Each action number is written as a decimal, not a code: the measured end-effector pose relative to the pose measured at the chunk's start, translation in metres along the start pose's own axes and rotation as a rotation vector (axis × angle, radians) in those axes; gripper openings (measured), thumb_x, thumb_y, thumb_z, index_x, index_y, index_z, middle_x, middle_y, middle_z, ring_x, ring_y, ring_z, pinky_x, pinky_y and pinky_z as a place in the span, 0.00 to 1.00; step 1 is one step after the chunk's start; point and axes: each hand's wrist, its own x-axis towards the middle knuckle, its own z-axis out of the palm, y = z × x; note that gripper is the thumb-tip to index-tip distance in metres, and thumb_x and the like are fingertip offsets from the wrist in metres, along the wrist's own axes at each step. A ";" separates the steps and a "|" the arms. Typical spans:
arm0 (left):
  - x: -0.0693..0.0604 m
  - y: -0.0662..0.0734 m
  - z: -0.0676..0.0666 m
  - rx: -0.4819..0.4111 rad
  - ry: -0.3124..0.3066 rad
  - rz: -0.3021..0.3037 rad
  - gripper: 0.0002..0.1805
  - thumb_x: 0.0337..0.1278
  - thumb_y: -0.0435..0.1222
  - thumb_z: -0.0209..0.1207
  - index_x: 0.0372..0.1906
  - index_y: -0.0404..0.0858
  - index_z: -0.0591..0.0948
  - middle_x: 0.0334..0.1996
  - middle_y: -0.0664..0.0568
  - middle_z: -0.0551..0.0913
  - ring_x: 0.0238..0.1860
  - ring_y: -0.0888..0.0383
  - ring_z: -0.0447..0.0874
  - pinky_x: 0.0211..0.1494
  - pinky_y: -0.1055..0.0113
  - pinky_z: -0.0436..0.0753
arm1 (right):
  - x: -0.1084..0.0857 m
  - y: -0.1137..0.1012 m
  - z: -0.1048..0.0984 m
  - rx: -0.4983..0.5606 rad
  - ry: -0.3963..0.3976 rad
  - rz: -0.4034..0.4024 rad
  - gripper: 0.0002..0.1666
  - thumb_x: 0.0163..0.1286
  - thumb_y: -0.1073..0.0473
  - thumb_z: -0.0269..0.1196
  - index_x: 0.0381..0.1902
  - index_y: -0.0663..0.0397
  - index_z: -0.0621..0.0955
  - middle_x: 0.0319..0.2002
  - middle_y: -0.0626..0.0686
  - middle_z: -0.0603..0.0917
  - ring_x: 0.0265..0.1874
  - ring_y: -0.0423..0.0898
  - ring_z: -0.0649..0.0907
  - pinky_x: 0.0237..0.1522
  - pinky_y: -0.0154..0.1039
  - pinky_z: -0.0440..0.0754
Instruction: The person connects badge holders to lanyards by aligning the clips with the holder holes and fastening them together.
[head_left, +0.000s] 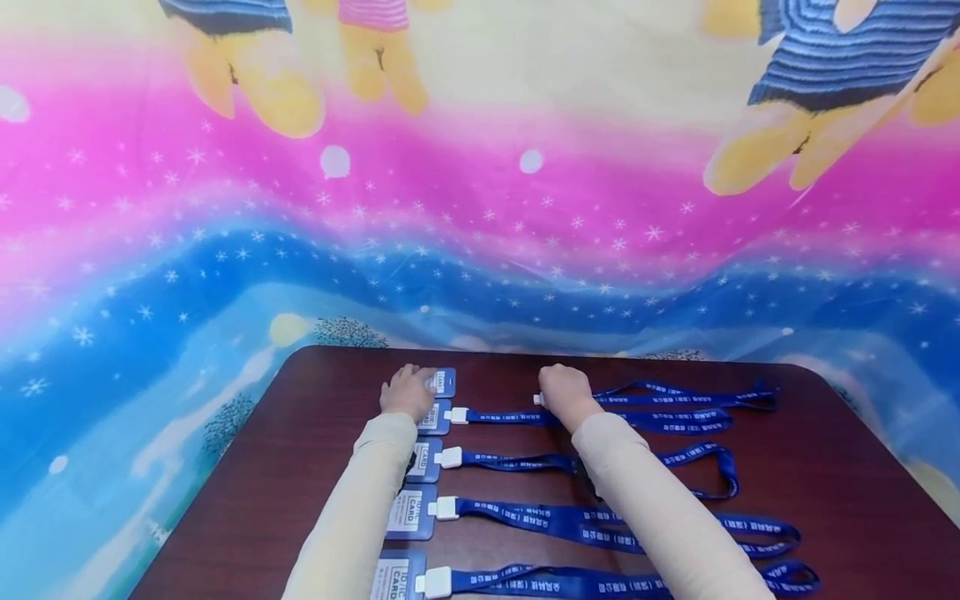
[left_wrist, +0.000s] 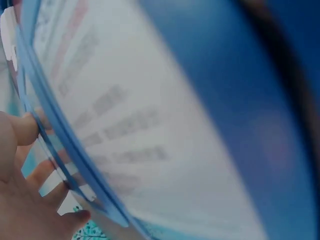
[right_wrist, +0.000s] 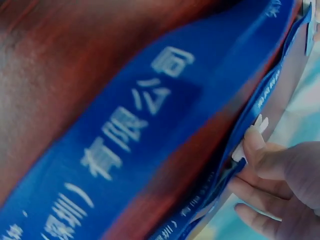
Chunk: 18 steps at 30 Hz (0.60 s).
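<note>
In the head view my left hand [head_left: 407,390] is at the far end of the table, fingers spread against a blue-edged ID card holder [head_left: 450,382]. The left wrist view shows those fingertips touching the far holder, with another card holder [left_wrist: 150,100] large and blurred in front. Further right, my right hand [head_left: 566,393] pinches the white clip [head_left: 538,399] of a blue lanyard [head_left: 675,392]. The right wrist view shows thumb and fingers around this clip [right_wrist: 240,151]. A gap of bare table separates the clip from the far card holder.
Nearer on the dark wooden table [head_left: 300,500], several card holders [head_left: 408,510] lie in a column, joined by white clips [head_left: 447,507] to blue lanyards [head_left: 525,512] stretching right. My right forearm crosses over some straps. A colourful printed curtain [head_left: 480,208] hangs behind the table.
</note>
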 end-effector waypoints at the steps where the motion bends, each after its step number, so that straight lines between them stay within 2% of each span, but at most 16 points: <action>1: 0.000 0.001 0.000 -0.005 -0.002 -0.003 0.25 0.71 0.39 0.55 0.70 0.46 0.72 0.71 0.40 0.64 0.73 0.39 0.57 0.72 0.37 0.53 | 0.001 0.001 -0.001 0.001 -0.013 -0.002 0.06 0.64 0.61 0.70 0.28 0.56 0.84 0.21 0.52 0.81 0.20 0.45 0.80 0.26 0.45 0.84; 4: 0.003 0.004 -0.002 0.020 -0.016 -0.003 0.24 0.71 0.40 0.56 0.69 0.47 0.74 0.71 0.40 0.64 0.71 0.39 0.62 0.68 0.38 0.63 | 0.004 0.003 -0.004 -0.013 -0.065 -0.009 0.06 0.63 0.61 0.71 0.29 0.56 0.84 0.22 0.52 0.80 0.20 0.45 0.78 0.26 0.45 0.83; 9: 0.007 0.008 -0.008 0.145 -0.044 0.007 0.24 0.68 0.41 0.60 0.67 0.48 0.76 0.69 0.41 0.68 0.62 0.40 0.74 0.57 0.42 0.77 | 0.012 -0.001 -0.010 -0.094 -0.122 -0.065 0.08 0.62 0.58 0.72 0.30 0.55 0.84 0.22 0.51 0.80 0.21 0.45 0.79 0.27 0.46 0.84; 13: 0.011 0.009 -0.010 0.210 -0.045 0.015 0.24 0.66 0.42 0.62 0.66 0.48 0.77 0.66 0.42 0.71 0.53 0.40 0.80 0.52 0.44 0.80 | 0.016 -0.011 -0.012 -0.155 -0.106 -0.122 0.08 0.65 0.57 0.70 0.28 0.53 0.83 0.22 0.51 0.80 0.22 0.46 0.80 0.30 0.46 0.85; 18: 0.015 0.007 -0.009 0.228 -0.025 0.029 0.23 0.63 0.42 0.65 0.63 0.47 0.80 0.61 0.43 0.75 0.46 0.42 0.82 0.48 0.45 0.81 | 0.022 -0.029 -0.011 -0.175 -0.053 -0.174 0.08 0.68 0.55 0.68 0.30 0.52 0.85 0.25 0.51 0.83 0.26 0.46 0.83 0.33 0.45 0.85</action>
